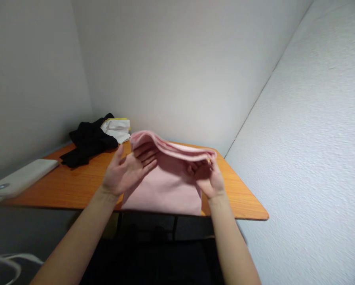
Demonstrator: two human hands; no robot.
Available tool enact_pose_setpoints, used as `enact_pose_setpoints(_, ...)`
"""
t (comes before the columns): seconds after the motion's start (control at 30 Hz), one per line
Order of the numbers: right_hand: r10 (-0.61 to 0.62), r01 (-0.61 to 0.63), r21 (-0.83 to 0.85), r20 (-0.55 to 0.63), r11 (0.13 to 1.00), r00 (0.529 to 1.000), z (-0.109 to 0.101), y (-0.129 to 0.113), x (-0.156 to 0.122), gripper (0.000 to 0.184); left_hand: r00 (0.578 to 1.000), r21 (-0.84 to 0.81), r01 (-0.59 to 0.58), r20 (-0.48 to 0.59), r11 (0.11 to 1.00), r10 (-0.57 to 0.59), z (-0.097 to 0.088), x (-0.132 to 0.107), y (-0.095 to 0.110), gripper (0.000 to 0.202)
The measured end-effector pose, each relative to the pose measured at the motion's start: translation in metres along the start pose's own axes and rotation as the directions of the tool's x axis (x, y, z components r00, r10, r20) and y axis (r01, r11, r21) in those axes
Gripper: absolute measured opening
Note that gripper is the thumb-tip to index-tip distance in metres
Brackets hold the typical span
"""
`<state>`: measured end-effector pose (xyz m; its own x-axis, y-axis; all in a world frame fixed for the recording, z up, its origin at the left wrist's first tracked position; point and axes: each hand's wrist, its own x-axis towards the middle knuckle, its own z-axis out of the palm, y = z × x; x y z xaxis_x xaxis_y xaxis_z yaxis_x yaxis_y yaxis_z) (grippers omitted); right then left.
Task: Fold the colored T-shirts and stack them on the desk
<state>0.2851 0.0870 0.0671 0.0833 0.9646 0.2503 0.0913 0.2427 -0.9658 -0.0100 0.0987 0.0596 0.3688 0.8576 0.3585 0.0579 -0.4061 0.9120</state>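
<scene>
A pink folded cloth point(165, 192) lies on the table, its lower part reaching the front edge. Its upper layers are raised in a curved fold above both hands. My left hand point(132, 168) is open, palm up, with the fingers stretched out and their tips under the left side of the raised fold. At the right end of the fold, my right hand point(208, 176) grips the cloth's edge between thumb and fingers. The other right fingers curl beneath the fold, partly in shadow.
Black clothing point(91, 140) lies crumpled at the back left, beside a folded white cloth point(118, 128) with a yellow edge. A white power bank point(25, 176) with a cable rests at the left. The wooden table point(242, 200) ends near the walls.
</scene>
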Motion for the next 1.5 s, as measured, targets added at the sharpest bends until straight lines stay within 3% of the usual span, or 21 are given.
enact_pose_setpoints(0.07,-0.016,0.009,0.107,0.073,0.994,0.997,0.002,-0.003,0.012,0.062,0.999,-0.144,-0.034,-0.021,0.989,0.031,0.001,0.013,0.006,0.065)
enact_pose_setpoints(0.13,-0.017,0.001,0.141,0.113,0.990,0.993,0.001,0.005,0.010,0.055,0.997,-0.118,-0.046,-0.061,0.992,0.039,0.002,0.012,0.001,0.064)
enact_pose_setpoints(0.2,-0.005,0.003,0.023,0.090,1.000,0.996,-0.002,0.022,-0.004,0.045,0.996,0.091,-0.013,-0.090,0.996,0.021,0.002,0.000,-0.014,0.060)
enact_pose_setpoints(0.27,-0.025,0.031,-0.207,0.028,0.978,0.999,-0.004,0.043,-0.024,0.039,0.996,0.359,0.002,-0.081,0.933,0.030,0.002,-0.015,-0.034,0.056)
enact_pose_setpoints(0.33,-0.087,0.047,-0.502,-0.055,0.863,0.995,-0.003,0.061,-0.041,0.036,0.998,0.599,-0.007,-0.043,0.801,0.041,0.005,-0.025,-0.054,0.055)
enact_pose_setpoints(0.4,-0.151,-0.001,-0.758,-0.132,0.653,0.980,0.000,0.072,-0.053,0.034,1.000,0.754,0.008,-0.013,0.657,0.003,0.011,-0.030,-0.068,0.056)
enact_pose_setpoints(0.5,-0.162,-0.106,-0.918,-0.179,0.383,0.970,0.006,0.079,-0.061,0.032,0.996,0.852,0.050,-0.003,0.521,-0.091,0.022,-0.033,-0.078,0.058)
enact_pose_setpoints(0.6,-0.112,-0.110,-0.947,-0.150,0.303,0.982,0.009,0.080,-0.062,0.025,0.991,0.890,0.052,0.011,0.454,-0.135,0.032,-0.034,-0.078,0.059)
enact_pose_setpoints(0.73,-0.064,-0.140,-0.944,-0.167,0.298,0.984,-0.006,0.080,-0.062,0.019,0.979,0.900,0.047,0.044,0.434,-0.198,0.048,-0.034,-0.070,0.063)
enact_pose_setpoints(0.9,-0.066,-0.328,-0.911,-0.354,0.251,0.933,-0.064,0.082,-0.066,0.022,0.968,0.834,-0.064,0.186,0.548,-0.169,0.100,-0.016,-0.061,0.069)
enact_pose_setpoints(1.13,-0.093,-0.605,-0.773,-0.628,0.191,0.773,-0.177,0.087,-0.088,0.033,0.923,0.770,-0.264,0.377,0.581,-0.080,0.214,0.020,-0.048,0.061)
enact_pose_setpoints(1.2,-0.123,-0.658,-0.735,-0.677,0.163,0.726,-0.196,0.087,-0.093,0.034,0.924,0.765,-0.287,0.381,0.577,-0.045,0.242,0.027,-0.047,0.060)
enact_pose_setpoints(1.3,-0.244,-0.707,-0.699,-0.708,0.110,0.663,-0.206,0.085,-0.096,0.035,0.931,0.762,-0.293,0.365,0.577,-0.009,0.271,0.032,-0.047,0.060)
enact_pose_setpoints(1.37,-0.300,-0.651,-0.752,-0.648,0.103,0.700,-0.202,0.086,-0.090,0.038,0.933,0.760,-0.274,0.358,0.590,-0.027,0.283,0.033,-0.045,0.061)
enact_pose_setpoints(1.5,-0.241,-0.401,-0.912,-0.410,0.087,0.880,-0.187,0.101,-0.072,0.051,0.940,0.749,-0.212,0.332,0.628,-0.078,0.288,0.031,-0.034,0.062)
